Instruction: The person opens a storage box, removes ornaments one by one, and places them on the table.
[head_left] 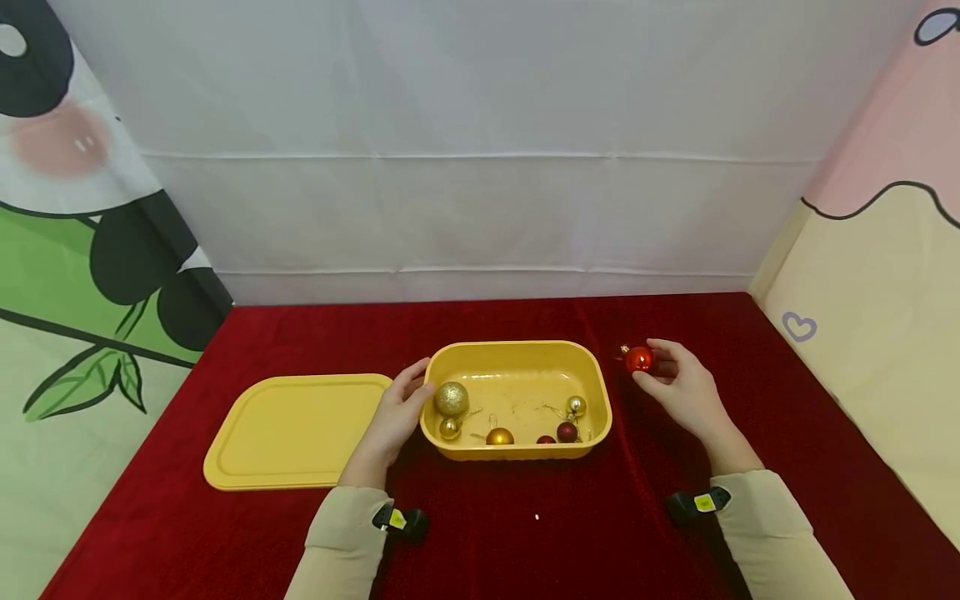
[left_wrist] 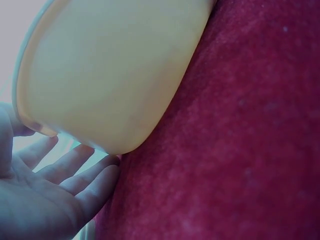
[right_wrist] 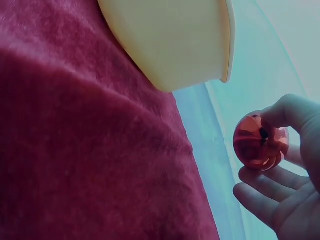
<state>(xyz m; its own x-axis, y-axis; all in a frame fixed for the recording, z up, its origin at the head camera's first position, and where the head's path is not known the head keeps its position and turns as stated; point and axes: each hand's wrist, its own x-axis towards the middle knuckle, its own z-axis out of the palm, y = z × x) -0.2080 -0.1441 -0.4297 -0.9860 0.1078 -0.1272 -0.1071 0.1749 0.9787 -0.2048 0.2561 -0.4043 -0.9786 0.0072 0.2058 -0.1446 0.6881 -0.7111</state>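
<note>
A shiny red Christmas ball (head_left: 639, 359) with a gold cap is pinched between the thumb and fingers of my right hand (head_left: 682, 392), to the right of a yellow plastic box (head_left: 517, 452). In the right wrist view the red ball (right_wrist: 255, 142) is held off the cloth, apart from the box wall. My left hand (head_left: 393, 417) grips the box at its left end, thumb at the rim and fingertips against the outer wall (left_wrist: 115, 75). Inside lie a glittery gold ball (head_left: 452, 399), smaller gold balls (head_left: 576, 406) and dark red balls (head_left: 567, 432); the front wall hides part of some.
A flat yellow lid (head_left: 296, 433) lies left of the box, partly behind the left forearm. Dark red cloth (head_left: 517, 533) covers the table. A pale curtain (head_left: 480, 217) stands behind it, with printed hangings at both sides. A tiny white speck lies before the box.
</note>
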